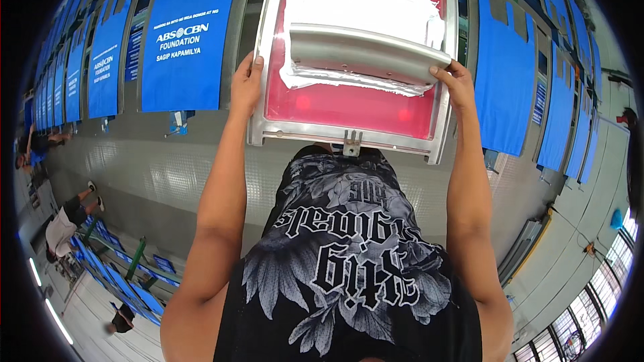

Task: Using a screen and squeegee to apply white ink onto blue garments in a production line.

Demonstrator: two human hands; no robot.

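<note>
In front of me is a metal screen printing frame (305,130) with red mesh (302,108). A thick patch of white ink (362,1) covers much of the mesh. Across the ink lies a wide metal squeegee (369,52). My left hand (247,88) is closed round the frame's left rail, thumb on top. On the opposite side my right hand (459,86) grips the right rail, its thumb against the squeegee's right end; its other fingers are partly hidden. A small metal bracket (351,143) sits on the frame's near edge, close to my body.
Blue printed cloth pieces (184,37) hang or lie in a row to the left, and more blue cloth pieces (506,67) line the right. A grey floor (161,167) runs between rows. Other people (64,228) are at the far left, near another rack (121,268) of blue pieces.
</note>
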